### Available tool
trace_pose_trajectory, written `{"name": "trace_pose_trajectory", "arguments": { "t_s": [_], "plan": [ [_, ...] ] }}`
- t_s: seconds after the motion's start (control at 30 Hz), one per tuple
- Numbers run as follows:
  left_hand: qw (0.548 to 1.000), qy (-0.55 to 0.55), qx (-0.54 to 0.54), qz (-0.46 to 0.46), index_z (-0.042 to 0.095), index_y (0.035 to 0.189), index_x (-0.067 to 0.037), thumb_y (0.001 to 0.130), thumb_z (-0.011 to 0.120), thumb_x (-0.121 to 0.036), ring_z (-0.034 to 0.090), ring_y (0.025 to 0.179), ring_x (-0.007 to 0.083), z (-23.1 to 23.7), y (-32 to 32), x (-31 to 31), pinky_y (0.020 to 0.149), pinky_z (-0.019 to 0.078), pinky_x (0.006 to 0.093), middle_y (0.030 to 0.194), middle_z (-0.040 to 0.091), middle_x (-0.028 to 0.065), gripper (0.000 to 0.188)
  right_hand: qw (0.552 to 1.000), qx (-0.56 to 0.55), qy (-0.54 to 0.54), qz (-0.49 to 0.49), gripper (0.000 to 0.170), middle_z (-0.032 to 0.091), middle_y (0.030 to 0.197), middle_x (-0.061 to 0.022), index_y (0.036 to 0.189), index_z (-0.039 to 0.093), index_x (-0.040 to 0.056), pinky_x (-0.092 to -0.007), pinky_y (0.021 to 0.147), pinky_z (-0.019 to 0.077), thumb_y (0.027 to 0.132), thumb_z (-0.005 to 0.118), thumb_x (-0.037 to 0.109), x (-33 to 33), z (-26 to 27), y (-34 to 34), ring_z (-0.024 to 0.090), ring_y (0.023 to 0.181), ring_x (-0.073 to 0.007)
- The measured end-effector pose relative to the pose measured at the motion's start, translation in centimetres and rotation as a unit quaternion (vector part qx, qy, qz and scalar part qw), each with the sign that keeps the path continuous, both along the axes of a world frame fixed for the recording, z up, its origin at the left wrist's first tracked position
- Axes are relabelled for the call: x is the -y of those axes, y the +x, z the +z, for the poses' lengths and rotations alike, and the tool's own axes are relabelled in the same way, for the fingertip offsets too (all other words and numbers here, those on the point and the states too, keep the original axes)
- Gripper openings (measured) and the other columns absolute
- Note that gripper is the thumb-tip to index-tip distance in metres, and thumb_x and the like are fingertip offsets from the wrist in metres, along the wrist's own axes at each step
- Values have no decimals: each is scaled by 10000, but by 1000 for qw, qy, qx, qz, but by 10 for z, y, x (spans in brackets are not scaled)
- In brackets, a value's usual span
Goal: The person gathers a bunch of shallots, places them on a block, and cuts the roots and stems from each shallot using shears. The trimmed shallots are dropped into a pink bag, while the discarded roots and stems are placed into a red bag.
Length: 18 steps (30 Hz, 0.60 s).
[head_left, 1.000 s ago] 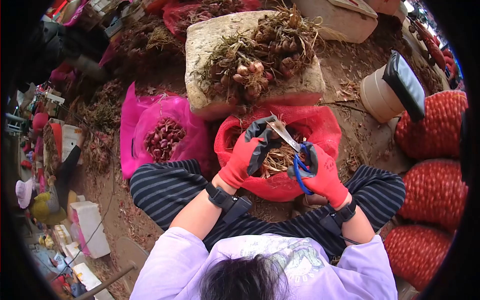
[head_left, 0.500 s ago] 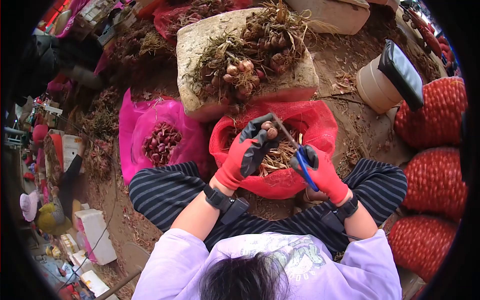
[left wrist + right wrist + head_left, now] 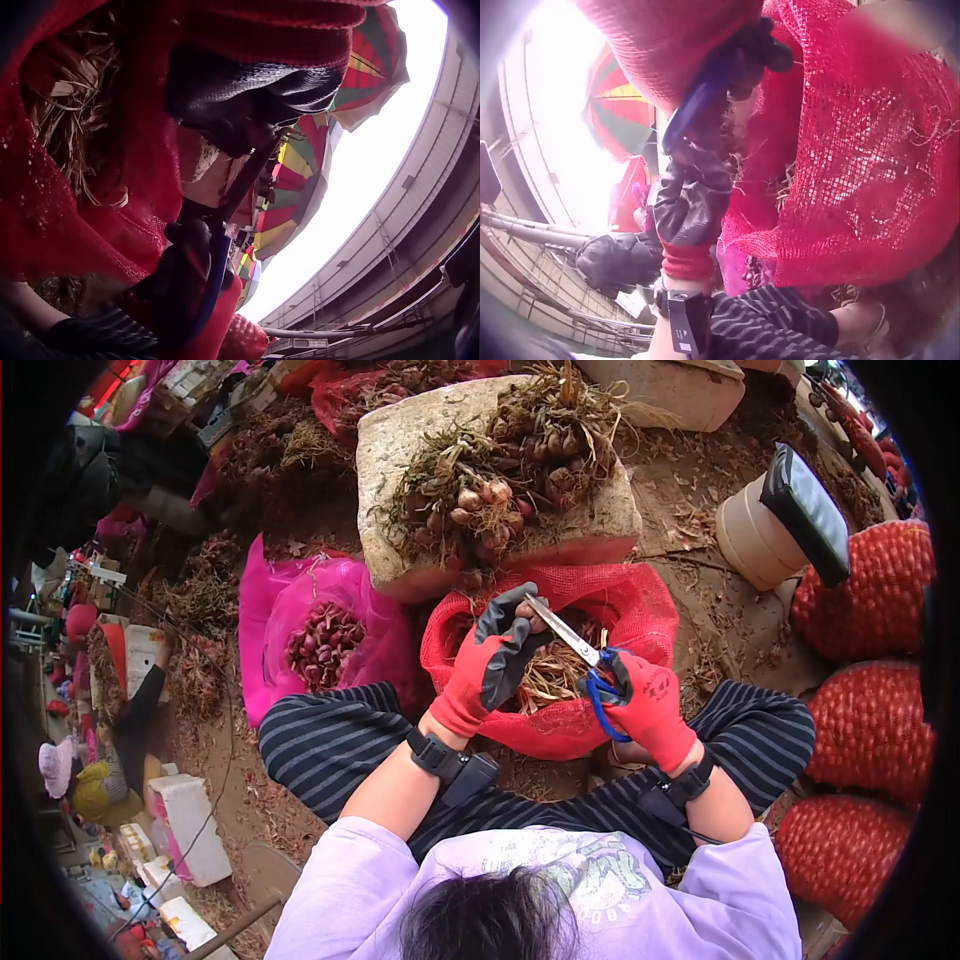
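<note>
In the head view my left hand point(image 3: 492, 665), in a red glove with dark coated fingers, holds a small shallot point(image 3: 530, 618) between fingers and thumb. My right hand point(image 3: 648, 705), gloved alike, grips blue-handled scissors point(image 3: 568, 635). Their blades point up and left, tips right at the shallot. Both hands are over an open red mesh sack point(image 3: 645, 615) holding dry stalk clippings point(image 3: 550, 678). In the left wrist view the scissor blades point(image 3: 247, 178) reach the dark fingers of the left glove. The right wrist view catches the blue handle point(image 3: 705, 97) in my right hand.
Beyond the sack, a pale foam block point(image 3: 400, 445) bears bunches of untrimmed shallots point(image 3: 485, 500). Left of it, a pink bag point(image 3: 265, 595) contains trimmed shallots point(image 3: 326, 645). A white bucket point(image 3: 752, 540) and several full red mesh sacks point(image 3: 865, 725) stand to the right.
The scissors first swung away from the shallot, leaving it in plain sight in the left hand, and now the blades are back across it. The left fingers have turned, covering more of it.
</note>
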<state>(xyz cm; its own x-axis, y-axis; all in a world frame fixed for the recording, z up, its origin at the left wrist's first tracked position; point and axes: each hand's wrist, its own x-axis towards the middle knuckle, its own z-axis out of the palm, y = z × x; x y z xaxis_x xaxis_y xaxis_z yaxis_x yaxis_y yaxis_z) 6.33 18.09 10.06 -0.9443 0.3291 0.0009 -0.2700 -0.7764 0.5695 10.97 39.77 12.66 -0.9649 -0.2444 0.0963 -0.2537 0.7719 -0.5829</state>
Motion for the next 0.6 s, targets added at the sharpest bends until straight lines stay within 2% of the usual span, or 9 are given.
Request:
{"name": "trace_pose_trajectory", "arguments": {
  "t_s": [0.03, 0.07, 0.2, 0.27, 0.33, 0.37, 0.47, 0.53, 0.6],
  "plan": [
    [1000, 23, -15, -3, 447, 1294, -82, 921, 546, -118, 546, 999, 136, -5, -1, 0, 895, 466, 338, 1121, 525, 21, 388, 1000, 1, 10, 0, 423, 622, 844, -133, 1010, 578, 39, -351, 677, 487, 724, 718, 319, 0, 0, 0, 628, 768, -274],
    [998, 46, -31, -6, 446, 1293, -74, 922, 547, -127, 553, 991, 136, -9, -1, -1, 882, 474, 335, 1125, 528, 24, 388, 997, 49, -56, 6, 403, 620, 823, -124, 1005, 576, 37, -340, 678, 487, 731, 714, 300, 0, 3, 0, 625, 758, -245],
    [990, -121, 68, -35, 460, 1272, -46, 934, 528, -125, 540, 890, 98, 19, -1, 0, 797, 467, 282, 1031, 541, 1, 354, 928, 230, -291, -28, 322, 616, 818, -80, 1002, 565, 27, -298, 701, 483, 759, 701, 190, -2, 1, -4, 593, 759, -144],
    [980, -174, 68, -73, 495, 1239, -33, 932, 536, -141, 548, 857, 87, 22, 1, 1, 766, 473, 264, 974, 559, -8, 328, 858, 272, -432, -60, 303, 612, 864, -58, 1013, 557, 22, -287, 724, 480, 767, 698, 128, 0, -5, -6, 579, 788, -125],
    [969, -232, 56, -70, 522, 1216, -20, 926, 553, -199, 573, 882, 90, 17, 7, -6, 771, 477, 236, 983, 600, 7, 342, 752, 264, -599, -78, 306, 606, 921, -41, 1029, 551, 18, -283, 751, 478, 767, 697, 75, 22, 9, -12, 575, 822, -128],
    [964, -252, 34, -72, 521, 1219, -18, 924, 557, -210, 579, 897, 94, 10, 11, -9, 776, 478, 232, 1004, 607, 13, 354, 844, 176, -501, -79, 318, 591, 987, -44, 1047, 542, 13, -279, 781, 477, 762, 683, 0, 25, 6, -16, 568, 864, -125],
    [958, -269, 25, -100, 457, 1278, -3, 912, 571, -197, 566, 1003, 121, 17, 17, -15, 834, 467, 244, 1137, 585, 64, 429, 865, 180, -466, -55, 309, 606, 971, -64, 1045, 548, 9, -281, 795, 479, 764, 677, -8, 23, -4, -22, 572, 882, -119],
    [964, -260, 1, -65, 422, 1299, 7, 911, 568, -173, 553, 1031, 130, 20, 22, -20, 857, 459, 252, 1173, 562, 81, 452, 808, 231, -537, -74, 271, 614, 941, -60, 1026, 562, -1, -264, 762, 480, 778, 669, 4, 18, -15, -23, 577, 849, -111],
    [983, -167, 7, -79, 390, 1308, 25, 888, 577, -84, 530, 1079, 138, 6, 24, -19, 921, 436, 278, 1187, 538, 89, 473, 746, 278, -597, -99, 256, 615, 917, -48, 1018, 568, -1, -251, 734, 480, 783, 667, 17, 12, -24, -23, 579, 825, -107]
  ]
}}
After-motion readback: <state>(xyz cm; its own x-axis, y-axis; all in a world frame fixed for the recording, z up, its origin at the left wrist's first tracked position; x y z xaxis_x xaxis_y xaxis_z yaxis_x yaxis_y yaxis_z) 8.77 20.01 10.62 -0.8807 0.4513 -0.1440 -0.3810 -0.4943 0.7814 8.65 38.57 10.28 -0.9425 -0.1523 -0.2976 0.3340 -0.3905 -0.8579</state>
